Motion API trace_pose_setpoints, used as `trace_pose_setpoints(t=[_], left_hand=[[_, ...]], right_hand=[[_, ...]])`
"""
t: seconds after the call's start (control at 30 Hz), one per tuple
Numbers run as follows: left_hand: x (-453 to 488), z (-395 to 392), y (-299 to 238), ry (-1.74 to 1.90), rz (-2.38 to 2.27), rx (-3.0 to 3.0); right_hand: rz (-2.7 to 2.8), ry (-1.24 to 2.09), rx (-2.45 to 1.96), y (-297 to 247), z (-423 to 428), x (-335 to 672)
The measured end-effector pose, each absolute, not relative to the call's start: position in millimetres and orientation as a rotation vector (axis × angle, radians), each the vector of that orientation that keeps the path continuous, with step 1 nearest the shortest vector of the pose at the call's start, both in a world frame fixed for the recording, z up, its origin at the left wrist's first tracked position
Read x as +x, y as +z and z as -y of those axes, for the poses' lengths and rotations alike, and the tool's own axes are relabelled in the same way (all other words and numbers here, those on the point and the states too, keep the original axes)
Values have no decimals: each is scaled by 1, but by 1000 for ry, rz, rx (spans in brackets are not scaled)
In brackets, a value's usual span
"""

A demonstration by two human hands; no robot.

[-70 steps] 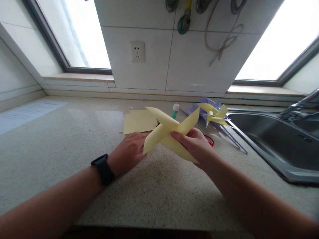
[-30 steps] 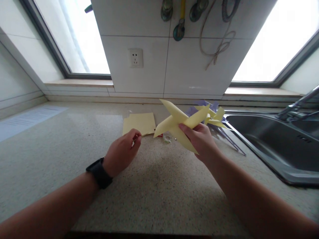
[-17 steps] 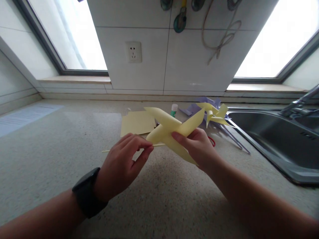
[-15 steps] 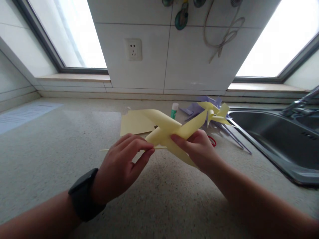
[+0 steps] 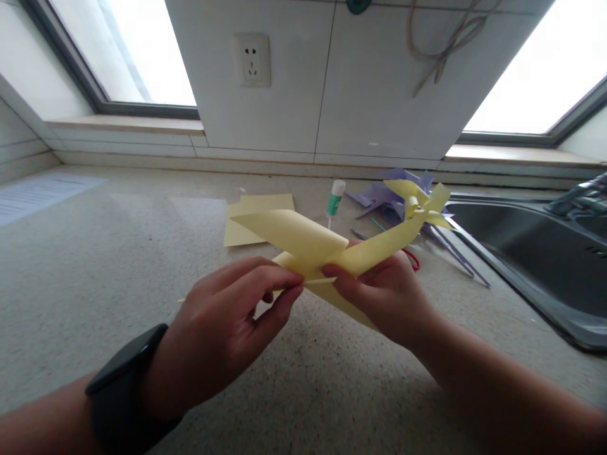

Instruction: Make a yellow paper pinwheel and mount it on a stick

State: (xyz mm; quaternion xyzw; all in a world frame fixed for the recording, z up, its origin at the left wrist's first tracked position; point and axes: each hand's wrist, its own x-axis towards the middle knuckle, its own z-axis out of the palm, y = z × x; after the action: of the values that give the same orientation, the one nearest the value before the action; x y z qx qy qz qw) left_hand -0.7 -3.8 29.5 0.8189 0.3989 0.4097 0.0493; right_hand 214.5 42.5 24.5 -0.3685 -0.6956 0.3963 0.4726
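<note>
A yellow paper pinwheel (image 5: 303, 237) is held above the speckled countertop (image 5: 95, 253). My right hand (image 5: 386, 294) pinches it at its centre, thumb on the near side. My left hand (image 5: 227, 322), with a black watch on the wrist, pinches a thin pale stick (image 5: 315, 281) whose tip points at the pinwheel's centre between both thumbs. The stick's other end pokes out left of my left hand.
Yellow paper sheets (image 5: 253, 212) lie behind the hands. A glue stick (image 5: 336, 199) stands beside them. Finished purple and yellow pinwheels (image 5: 410, 202) lie by the steel sink (image 5: 535, 246) at right. A red-handled tool (image 5: 413, 258) is partly hidden behind my right hand. A wall socket (image 5: 251, 60) sits above.
My left hand picked up a thin stick from the counter and brought it to the pinwheel's centre. Both hands have come closer to me; the stick tip now meets the pinwheel.
</note>
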Motion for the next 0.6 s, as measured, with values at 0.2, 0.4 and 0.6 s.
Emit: trace_pose_setpoints(t=[0.2, 0.4, 0.6], left_hand=[[-2, 6, 31, 1281, -1236, 2504], [-3, 9, 32, 1279, -1260, 2498], [-3, 7, 31, 1292, -1266, 2344]], right_hand=[[1807, 771, -861, 30, -39, 214], [1831, 801, -846, 31, -35, 214], [1718, 872, -916, 28, -38, 214]])
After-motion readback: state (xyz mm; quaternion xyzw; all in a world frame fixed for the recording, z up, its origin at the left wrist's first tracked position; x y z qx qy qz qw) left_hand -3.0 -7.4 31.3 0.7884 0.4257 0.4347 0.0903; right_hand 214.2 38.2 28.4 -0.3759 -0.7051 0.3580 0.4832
